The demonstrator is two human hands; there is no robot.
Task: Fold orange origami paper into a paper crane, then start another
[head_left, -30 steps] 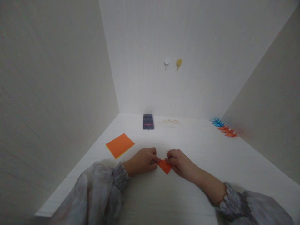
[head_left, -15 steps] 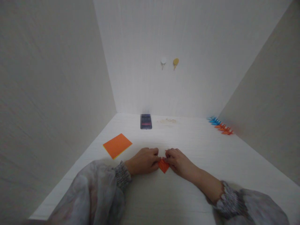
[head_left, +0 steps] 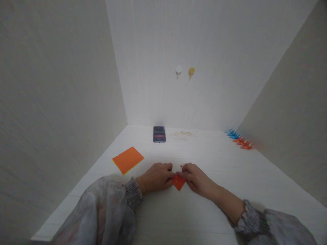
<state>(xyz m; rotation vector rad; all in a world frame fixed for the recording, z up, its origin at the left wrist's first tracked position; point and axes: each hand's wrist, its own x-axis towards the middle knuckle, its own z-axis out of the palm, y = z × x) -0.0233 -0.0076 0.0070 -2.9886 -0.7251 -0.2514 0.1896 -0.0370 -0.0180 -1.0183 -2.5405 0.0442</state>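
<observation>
A small piece of folded orange paper lies on the white table between my hands, one corner pointing toward me and crease lines showing on it. My left hand is closed at its left edge, the fingertips pinching the paper there. From the right, my right hand reaches over with a finger laid across the paper's upper part, the other fingers curled. A tiny orange tip shows just beyond the right fingers. The far part of the folded paper is hidden under the fingers.
A stack of orange paper sheets with a yellow edge lies left of my hands. Farther back is a dark pixelated rectangle. Blue paper cranes and orange paper cranes stand along the right wall. Two hooks hang on the back wall.
A finger of my right hand has slid left across the top of the folded paper. The left hand keeps its place. The whole view has shifted slightly.
</observation>
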